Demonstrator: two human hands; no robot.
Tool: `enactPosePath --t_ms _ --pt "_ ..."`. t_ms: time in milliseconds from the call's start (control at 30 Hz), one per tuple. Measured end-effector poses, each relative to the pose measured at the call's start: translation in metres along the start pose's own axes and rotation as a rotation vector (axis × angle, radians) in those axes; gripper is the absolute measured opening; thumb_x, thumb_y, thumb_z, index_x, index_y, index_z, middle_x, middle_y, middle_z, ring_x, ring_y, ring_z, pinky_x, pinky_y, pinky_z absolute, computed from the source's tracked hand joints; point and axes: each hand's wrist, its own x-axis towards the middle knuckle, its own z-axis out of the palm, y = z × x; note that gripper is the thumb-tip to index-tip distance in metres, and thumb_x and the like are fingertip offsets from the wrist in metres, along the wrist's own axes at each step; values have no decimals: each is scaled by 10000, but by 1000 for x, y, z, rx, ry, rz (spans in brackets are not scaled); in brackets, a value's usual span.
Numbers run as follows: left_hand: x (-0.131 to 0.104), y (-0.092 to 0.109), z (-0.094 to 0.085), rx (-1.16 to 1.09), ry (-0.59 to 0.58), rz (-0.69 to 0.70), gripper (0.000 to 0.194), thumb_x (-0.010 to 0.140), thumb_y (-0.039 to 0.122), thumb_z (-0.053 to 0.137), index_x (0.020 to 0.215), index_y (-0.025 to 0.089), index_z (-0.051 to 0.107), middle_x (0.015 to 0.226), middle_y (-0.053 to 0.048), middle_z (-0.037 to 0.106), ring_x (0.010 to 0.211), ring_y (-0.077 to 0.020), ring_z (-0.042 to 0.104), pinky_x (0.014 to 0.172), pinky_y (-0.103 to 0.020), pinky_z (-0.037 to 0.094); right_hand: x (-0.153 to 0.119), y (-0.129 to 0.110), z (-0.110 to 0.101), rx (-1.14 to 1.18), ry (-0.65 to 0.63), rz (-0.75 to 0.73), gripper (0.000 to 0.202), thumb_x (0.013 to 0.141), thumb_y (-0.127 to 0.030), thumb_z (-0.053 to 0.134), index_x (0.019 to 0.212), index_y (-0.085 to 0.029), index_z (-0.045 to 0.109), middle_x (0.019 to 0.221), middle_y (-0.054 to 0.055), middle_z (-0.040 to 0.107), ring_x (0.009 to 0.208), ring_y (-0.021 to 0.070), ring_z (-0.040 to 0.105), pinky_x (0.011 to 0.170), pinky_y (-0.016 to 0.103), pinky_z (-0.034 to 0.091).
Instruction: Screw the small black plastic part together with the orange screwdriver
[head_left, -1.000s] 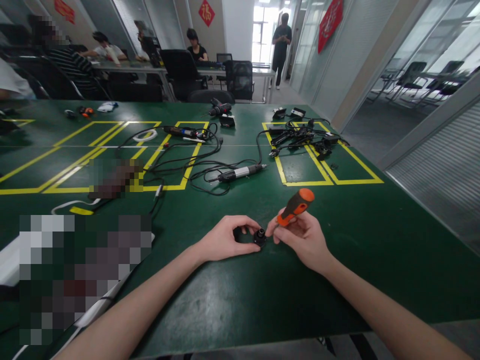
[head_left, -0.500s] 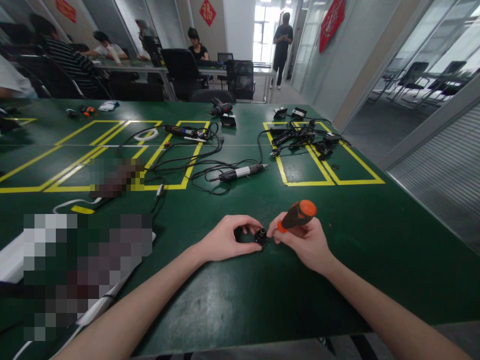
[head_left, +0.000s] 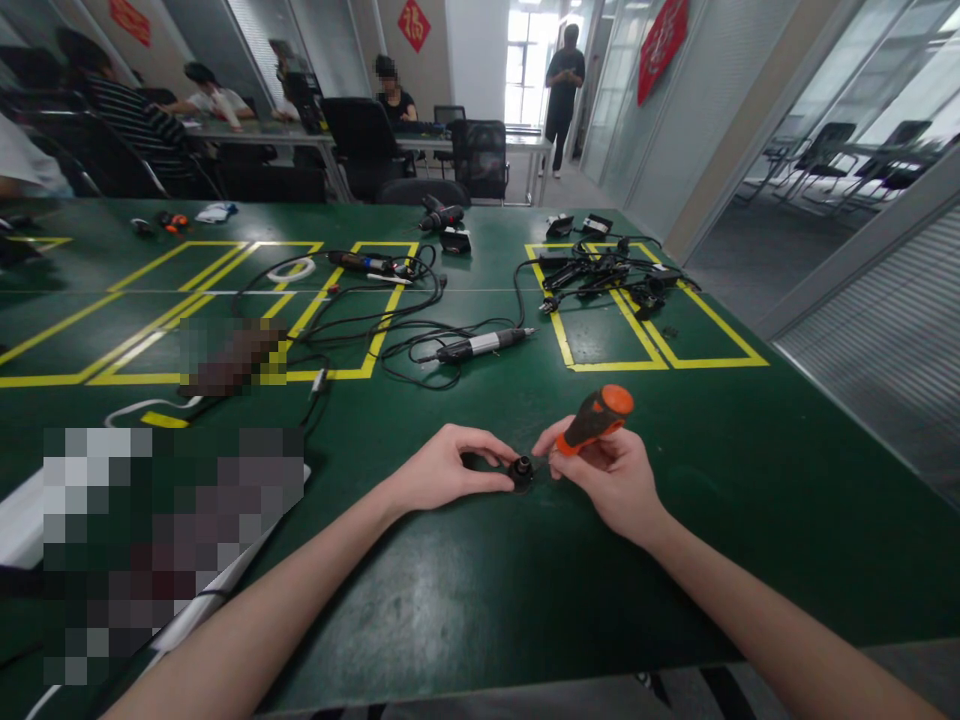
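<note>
A small round black part with a raised collar in its middle sits on the green table. My left hand grips it from the left between thumb and fingers. In my right hand is a screwdriver with an orange and black handle, tilted with its butt end up and to the right. Its shaft slants down towards the black part, but the tip is too small to make out against the part's right side.
Ahead lies a grey and black electric screwdriver with a coiled cable. Tangled black cables and tools lie at the back right. A cordless drill stands farther back. Blurred-out objects fill the left side. Several people are beyond the table.
The screwdriver handle has risen slightly and stands a little steeper. My left hand has shifted slightly up and left, its grip around the black part kept.
</note>
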Motion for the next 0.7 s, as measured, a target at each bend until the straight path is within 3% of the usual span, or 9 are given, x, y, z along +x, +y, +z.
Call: enactPosePath --t_ms 167,267,333,467,700 --pt "0 -1 -1 -45 -14 -13 299 786 311 825 1023 131 792 1014 -89 798 924 -211 738 915 -356 591 1 -3 -1 -11 -49 -31 166 913 -316 735 804 -192 718 779 30 670 617 133 603 602 295 534" --pt "-1 0 0 -16 -28 12 337 799 253 777 1115 136 767 1075 -88 787 966 -208 731 946 -365 585 -2 -1 0 57 -86 13 167 953 -357 685 940 -194 719 740 26 695 600 141 630 613 306 557" --pt "-1 0 0 24 -37 35 393 784 210 757 1171 145 745 1095 -79 780 973 -198 722 947 -353 579 -3 1 0 81 -73 16 203 902 -358 752 1019 -199 702 798 40 735 636 151 658 633 308 573" --pt "-1 1 2 107 -23 63 414 751 239 810 1152 158 745 1079 -63 770 943 -185 705 894 -311 569 -3 2 0 8 -28 14 201 817 -350 836 863 -193 719 772 35 721 637 149 640 625 293 564" --pt "-1 -1 7 288 10 171 363 773 302 848 1102 185 746 1094 -60 731 975 -198 665 896 -329 534 0 0 0 25 -53 -11 182 946 -337 694 843 -189 718 736 18 667 603 129 617 607 284 540"
